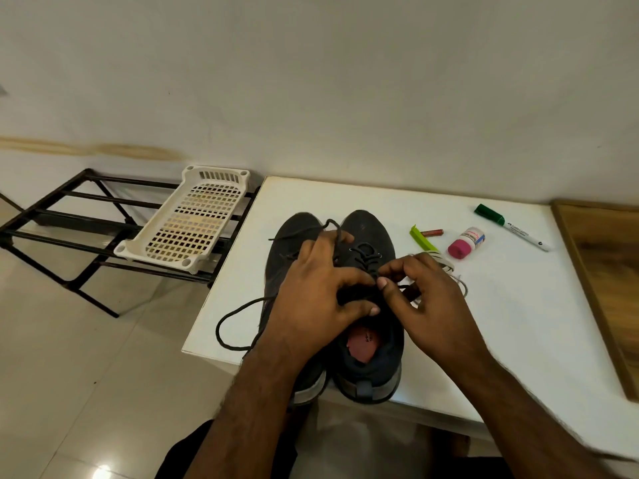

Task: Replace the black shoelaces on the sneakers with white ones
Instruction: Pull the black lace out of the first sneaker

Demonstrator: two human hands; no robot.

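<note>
- Two dark sneakers stand side by side on the white table, heels at its near edge, toes towards the wall.
- My left hand lies over the left sneaker and reaches across to the right sneaker, fingers curled and pressing down at the tongue; whether they grip a lace I cannot tell.
- My right hand pinches the black shoelace of the right sneaker between thumb and forefinger, at the lower eyelets.
- A loose black lace from the left sneaker loops out past the table's left edge.
- The right sneaker's opening shows a pink insole.
- The white laces lie just beyond my right hand, mostly hidden by it.
- Towards the far right corner lie a green marker, a small bottle with a pink cap, a lime-green piece and a small red tube.
- A white perforated basket sits on a black rack left of the table; I see nothing in it.
</note>
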